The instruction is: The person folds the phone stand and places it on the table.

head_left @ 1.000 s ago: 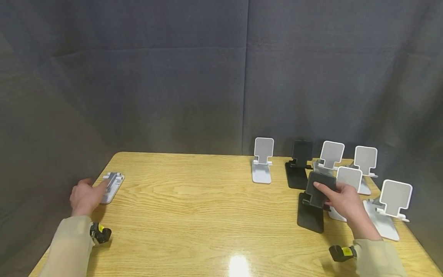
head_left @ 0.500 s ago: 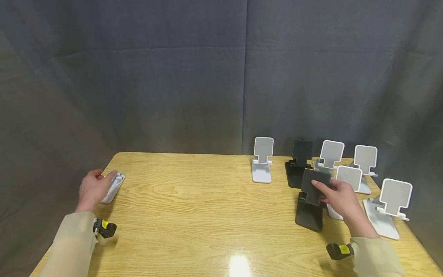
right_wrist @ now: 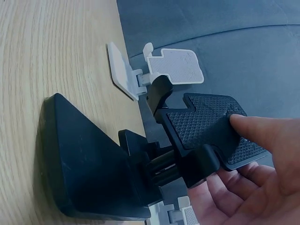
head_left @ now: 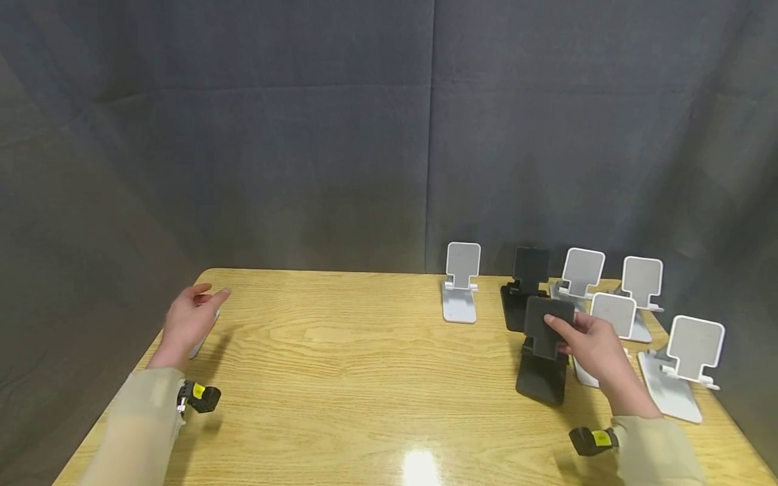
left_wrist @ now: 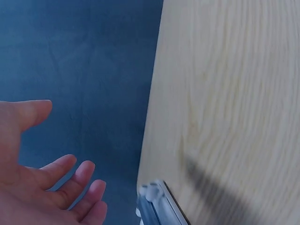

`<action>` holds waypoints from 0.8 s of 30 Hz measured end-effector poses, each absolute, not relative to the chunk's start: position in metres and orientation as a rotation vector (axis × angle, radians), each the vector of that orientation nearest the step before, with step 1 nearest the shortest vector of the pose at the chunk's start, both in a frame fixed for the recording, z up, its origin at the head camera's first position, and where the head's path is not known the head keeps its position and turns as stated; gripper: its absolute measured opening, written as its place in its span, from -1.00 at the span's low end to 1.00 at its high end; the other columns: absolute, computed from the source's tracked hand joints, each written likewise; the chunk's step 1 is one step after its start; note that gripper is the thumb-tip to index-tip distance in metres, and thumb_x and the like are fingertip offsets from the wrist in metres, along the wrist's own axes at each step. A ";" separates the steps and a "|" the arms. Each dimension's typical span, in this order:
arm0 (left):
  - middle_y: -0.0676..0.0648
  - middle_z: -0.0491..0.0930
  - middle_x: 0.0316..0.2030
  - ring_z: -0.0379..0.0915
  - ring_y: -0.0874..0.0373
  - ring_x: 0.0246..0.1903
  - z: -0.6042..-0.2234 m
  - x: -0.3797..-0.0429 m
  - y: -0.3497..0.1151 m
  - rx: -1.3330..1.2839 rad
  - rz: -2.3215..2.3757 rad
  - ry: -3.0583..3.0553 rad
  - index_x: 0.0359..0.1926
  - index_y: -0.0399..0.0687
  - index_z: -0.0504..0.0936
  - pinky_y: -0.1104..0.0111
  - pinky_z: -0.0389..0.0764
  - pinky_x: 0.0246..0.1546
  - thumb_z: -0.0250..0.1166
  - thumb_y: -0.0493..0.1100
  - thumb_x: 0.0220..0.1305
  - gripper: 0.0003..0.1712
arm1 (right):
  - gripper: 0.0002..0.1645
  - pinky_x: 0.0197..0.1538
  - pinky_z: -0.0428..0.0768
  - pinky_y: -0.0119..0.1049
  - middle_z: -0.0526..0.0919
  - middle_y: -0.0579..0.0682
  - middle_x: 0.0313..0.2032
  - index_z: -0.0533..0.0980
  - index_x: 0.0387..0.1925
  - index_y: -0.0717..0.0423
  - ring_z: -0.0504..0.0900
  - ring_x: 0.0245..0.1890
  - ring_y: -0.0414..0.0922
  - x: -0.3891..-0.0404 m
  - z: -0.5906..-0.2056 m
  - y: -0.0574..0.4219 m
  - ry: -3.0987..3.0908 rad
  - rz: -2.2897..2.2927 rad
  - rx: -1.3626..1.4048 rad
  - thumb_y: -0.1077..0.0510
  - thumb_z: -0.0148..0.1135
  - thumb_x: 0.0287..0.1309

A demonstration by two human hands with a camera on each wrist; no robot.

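- The left hand (head_left: 187,320) has come up off the folded white stand (left_wrist: 159,208) and moved slightly toward the middle of the desk (head_left: 340,364); that stand lies by the desk's left edge, mostly hidden by the hand in the head view.
- Its grip is loose and holds nothing: the left wrist view shows the thumb well apart from the relaxed fingers, with the folded stand apart from them.
- The right hand (head_left: 592,341) has shifted a little left, and the black stand (head_left: 541,381) has come with it. The work in hand therefore seems to rest with this one hand, the left being free.
- The right hand's grip is closed in a pinch on the stand's upper plate (right_wrist: 211,122), thumb on the padded face and fingers behind.
- The black stand is on the right side, in front of another black stand (head_left: 531,266) and beside several raised white stands (head_left: 695,347). Whether its base (right_wrist: 93,173) rests fully on the desk, I cannot tell.
- It looks unfolded: a smooth, round-cornered base, a hinged neck, and a tilted upper plate with a textured pad and two hooked lips at its lower end.
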State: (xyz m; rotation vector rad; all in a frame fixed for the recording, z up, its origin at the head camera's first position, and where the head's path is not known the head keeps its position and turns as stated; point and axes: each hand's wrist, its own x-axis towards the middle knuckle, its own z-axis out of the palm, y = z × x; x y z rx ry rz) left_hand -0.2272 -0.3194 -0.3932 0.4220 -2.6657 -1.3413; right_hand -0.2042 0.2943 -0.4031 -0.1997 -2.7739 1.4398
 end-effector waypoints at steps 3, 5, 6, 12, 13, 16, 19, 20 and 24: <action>-0.45 0.27 0.30 0.27 -0.32 0.21 -0.389 -0.228 -0.311 0.361 -1.369 -2.645 0.50 -0.41 0.12 -0.06 0.39 0.13 0.07 0.24 0.51 -0.08 | -0.25 -0.22 0.59 -0.42 0.67 0.34 -0.04 0.47 0.17 0.50 0.70 -0.31 -0.15 -0.206 -0.401 0.293 -2.779 1.447 -0.195 -0.18 0.14 0.47; -0.45 0.27 0.30 0.27 -0.32 0.21 -0.387 -0.228 -0.306 0.316 -1.382 -2.641 0.50 -0.41 0.13 -0.06 0.39 0.13 0.07 0.24 0.52 -0.09 | -0.25 -0.20 0.61 -0.40 0.66 0.34 -0.01 0.47 0.18 0.49 0.69 -0.30 -0.15 -0.207 -0.400 0.292 -2.772 1.451 -0.195 -0.19 0.14 0.46; -0.45 0.27 0.30 0.27 -0.32 0.22 -0.386 -0.228 -0.304 0.295 -1.389 -2.641 0.50 -0.41 0.13 -0.06 0.38 0.14 0.07 0.24 0.52 -0.09 | -0.25 -0.20 0.61 -0.40 0.65 0.33 -0.01 0.47 0.18 0.48 0.69 -0.30 -0.16 -0.207 -0.400 0.291 -2.768 1.452 -0.195 -0.19 0.15 0.46; -0.42 0.29 0.31 0.26 -0.30 0.25 -0.383 -0.227 -0.287 0.215 -1.430 -2.638 0.49 -0.38 0.16 -0.06 0.35 0.19 0.09 0.24 0.52 -0.12 | -0.27 -0.20 0.61 -0.45 0.66 0.28 0.00 0.50 0.16 0.45 0.69 -0.32 -0.23 -0.207 -0.397 0.283 -2.736 1.461 -0.181 -0.18 0.19 0.43; -0.41 0.31 0.30 0.27 -0.29 0.25 -0.382 -0.227 -0.284 0.207 -1.433 -2.634 0.49 -0.37 0.17 -0.05 0.36 0.18 0.09 0.22 0.52 -0.13 | -0.28 -0.19 0.61 -0.46 0.66 0.28 0.00 0.50 0.16 0.45 0.69 -0.32 -0.23 -0.207 -0.396 0.281 -2.732 1.464 -0.177 -0.18 0.19 0.43; -0.40 0.35 0.28 0.30 -0.26 0.24 -0.381 -0.226 -0.276 0.183 -1.439 -2.629 0.48 -0.37 0.20 -0.01 0.38 0.18 0.10 0.19 0.53 -0.17 | -0.28 -0.17 0.61 -0.44 0.66 0.29 0.02 0.50 0.16 0.44 0.69 -0.30 -0.22 -0.207 -0.394 0.278 -2.731 1.462 -0.167 -0.18 0.19 0.44; -0.39 0.38 0.27 0.31 -0.25 0.24 -0.380 -0.225 -0.267 0.165 -1.461 -2.626 0.47 -0.37 0.21 -0.01 0.38 0.20 0.11 0.17 0.54 -0.19 | -0.26 -0.14 0.62 -0.40 0.64 0.32 0.06 0.48 0.19 0.44 0.70 -0.28 -0.18 -0.207 -0.391 0.275 -2.735 1.465 -0.160 -0.19 0.18 0.44; -0.39 0.38 0.27 0.31 -0.25 0.24 -0.380 -0.225 -0.264 0.158 -1.472 -2.624 0.47 -0.37 0.22 -0.01 0.37 0.22 0.11 0.16 0.54 -0.20 | -0.25 -0.14 0.62 -0.40 0.63 0.33 0.07 0.48 0.21 0.43 0.70 -0.27 -0.17 -0.207 -0.390 0.274 -2.738 1.464 -0.160 -0.20 0.17 0.44; -0.38 0.39 0.25 0.32 -0.23 0.24 -0.378 -0.225 -0.254 0.123 -1.525 -2.604 0.46 -0.35 0.23 0.00 0.37 0.24 0.14 0.12 0.54 -0.23 | -0.26 -0.14 0.62 -0.41 0.62 0.32 0.09 0.48 0.21 0.42 0.69 -0.25 -0.18 -0.206 -0.387 0.270 -2.726 1.477 -0.145 -0.20 0.18 0.44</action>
